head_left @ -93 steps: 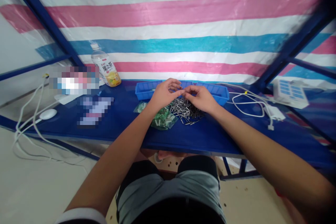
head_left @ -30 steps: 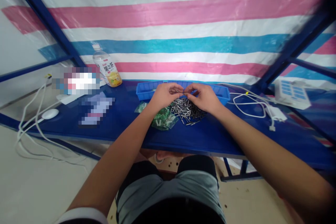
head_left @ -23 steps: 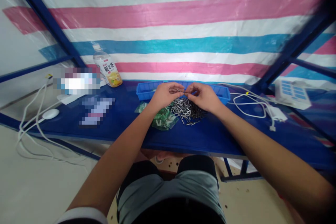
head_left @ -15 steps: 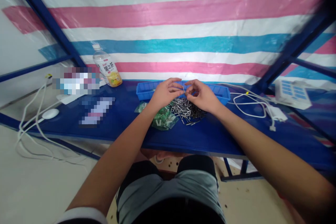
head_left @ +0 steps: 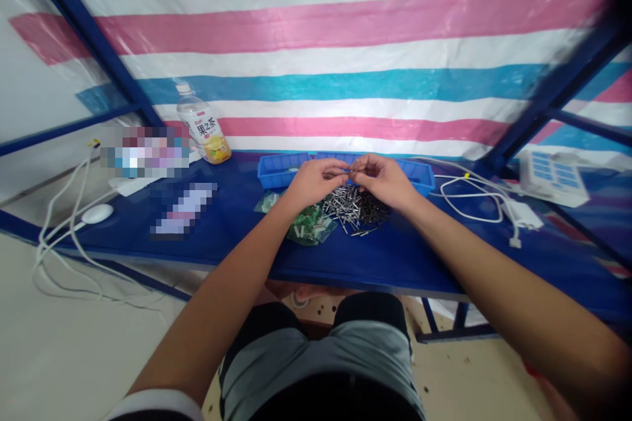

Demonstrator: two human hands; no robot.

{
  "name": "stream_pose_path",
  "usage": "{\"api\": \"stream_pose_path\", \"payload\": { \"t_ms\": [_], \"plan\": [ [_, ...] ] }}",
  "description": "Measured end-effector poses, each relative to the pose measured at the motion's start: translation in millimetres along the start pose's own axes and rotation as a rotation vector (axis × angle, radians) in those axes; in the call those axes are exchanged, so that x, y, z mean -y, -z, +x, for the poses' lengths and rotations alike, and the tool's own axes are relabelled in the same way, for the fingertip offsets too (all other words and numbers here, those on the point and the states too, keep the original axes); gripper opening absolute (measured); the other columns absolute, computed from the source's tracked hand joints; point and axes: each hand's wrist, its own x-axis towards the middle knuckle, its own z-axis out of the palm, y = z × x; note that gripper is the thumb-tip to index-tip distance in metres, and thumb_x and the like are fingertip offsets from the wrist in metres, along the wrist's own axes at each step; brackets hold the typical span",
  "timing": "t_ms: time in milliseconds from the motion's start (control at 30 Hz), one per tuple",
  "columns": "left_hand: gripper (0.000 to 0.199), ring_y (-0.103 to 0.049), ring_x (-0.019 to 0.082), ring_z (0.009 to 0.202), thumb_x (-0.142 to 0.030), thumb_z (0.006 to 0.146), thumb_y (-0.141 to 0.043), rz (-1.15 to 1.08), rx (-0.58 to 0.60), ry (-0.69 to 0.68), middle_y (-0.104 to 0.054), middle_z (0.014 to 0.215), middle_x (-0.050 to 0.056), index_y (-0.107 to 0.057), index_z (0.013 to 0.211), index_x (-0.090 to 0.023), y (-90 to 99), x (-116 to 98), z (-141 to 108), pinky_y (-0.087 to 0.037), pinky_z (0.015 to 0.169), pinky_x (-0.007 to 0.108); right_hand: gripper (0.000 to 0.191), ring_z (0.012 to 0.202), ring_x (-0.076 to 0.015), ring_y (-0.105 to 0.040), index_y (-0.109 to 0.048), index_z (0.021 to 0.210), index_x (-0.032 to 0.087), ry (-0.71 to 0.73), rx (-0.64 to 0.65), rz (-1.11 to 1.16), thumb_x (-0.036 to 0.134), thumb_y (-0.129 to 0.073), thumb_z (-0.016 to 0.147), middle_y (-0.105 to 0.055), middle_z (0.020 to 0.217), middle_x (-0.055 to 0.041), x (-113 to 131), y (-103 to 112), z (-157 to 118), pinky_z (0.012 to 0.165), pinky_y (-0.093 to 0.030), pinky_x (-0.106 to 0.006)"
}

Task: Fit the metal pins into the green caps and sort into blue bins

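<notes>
My left hand [head_left: 318, 181] and my right hand [head_left: 382, 181] meet fingertip to fingertip above a pile of small metal pins [head_left: 348, 207]. A single slim metal pin [head_left: 351, 172] is pinched between them, mostly hidden by the fingers. Thumb and fingers of both hands are closed. Left of the pile, partly under my left wrist, lies a clear plastic bag [head_left: 309, 227] with green and white small pieces in it. Behind the hands stand blue plastic bins [head_left: 276, 173], their middle covered by my fingers.
A drink bottle [head_left: 205, 128] stands at the back left of the blue table [head_left: 237, 237]. A white mouse [head_left: 97, 213] and cables are at the left. On the right lie a white cable with an adapter [head_left: 526, 216] and a white device with blue keys [head_left: 555, 177].
My fingertips have come together, and the pin that stuck up between them is now mostly covered. Both hands sit slightly lower. The pile and bag look the same.
</notes>
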Motion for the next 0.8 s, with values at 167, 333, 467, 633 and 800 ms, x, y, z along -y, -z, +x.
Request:
{"api": "stream_pose_path", "payload": {
  "t_ms": [167, 333, 467, 633, 800],
  "plan": [
    [0.020, -0.080, 0.024, 0.101, -0.028, 0.091, -0.077, 0.010, -0.015, 0.002, -0.085, 0.108, 0.010, -0.081, 0.110, -0.022, 0.7, 1.1, 0.4, -0.065, 0.097, 0.043, 0.027, 0.076, -0.0192, -0.065, -0.066, 0.092, 0.023, -0.008, 0.000, 0.005, 0.038, -0.083, 0.077, -0.072, 0.087, -0.0038, 0.7, -0.6, -0.4, 0.059, -0.054, -0.033],
    [0.019, -0.081, 0.022, 0.096, -0.031, 0.095, -0.074, -0.094, -0.014, 0.028, -0.084, 0.101, 0.009, -0.079, 0.110, -0.020, 1.7, 5.0, 2.3, -0.065, 0.092, 0.040, 0.032, 0.076, -0.0197, -0.065, -0.066, 0.090, 0.023, 0.020, -0.002, -0.053, 0.048, -0.084, 0.080, -0.073, 0.087, -0.0048, 4.3, 0.9, -1.5, 0.059, -0.054, -0.034],
    [0.017, -0.080, 0.020, 0.092, -0.028, 0.094, -0.075, -0.130, -0.023, 0.053, -0.084, 0.098, 0.010, -0.079, 0.107, -0.018, 2.6, 5.4, 4.2, -0.065, 0.091, 0.039, 0.036, 0.075, -0.0200, -0.065, -0.066, 0.088, 0.023, 0.054, 0.011, -0.093, 0.054, -0.084, 0.082, -0.073, 0.086, -0.0046, 4.1, 0.4, -2.3, 0.063, -0.056, -0.036],
    [0.018, -0.080, 0.020, 0.091, -0.031, 0.095, -0.076, -0.221, 0.002, 0.114, -0.084, 0.098, 0.010, -0.078, 0.109, -0.019, 2.0, 3.3, 4.2, -0.066, 0.089, 0.038, 0.037, 0.077, -0.0215, -0.066, -0.066, 0.087, 0.024, 0.046, 0.023, -0.127, 0.057, -0.083, 0.083, -0.074, 0.089, -0.0064, 1.4, 0.0, -2.7, 0.065, -0.058, -0.038],
    [0.021, -0.079, 0.020, 0.089, -0.037, 0.092, -0.081, -0.206, 0.020, 0.101, -0.083, 0.097, 0.009, -0.079, 0.106, -0.021, 1.6, 2.6, 3.2, -0.066, 0.087, 0.039, 0.032, 0.074, -0.0207, -0.065, -0.065, 0.086, 0.025, 0.061, 0.053, -0.137, 0.052, -0.082, 0.084, -0.073, 0.085, -0.0047, -2.6, 1.8, -2.6, 0.069, -0.059, -0.041]
  ]
}}
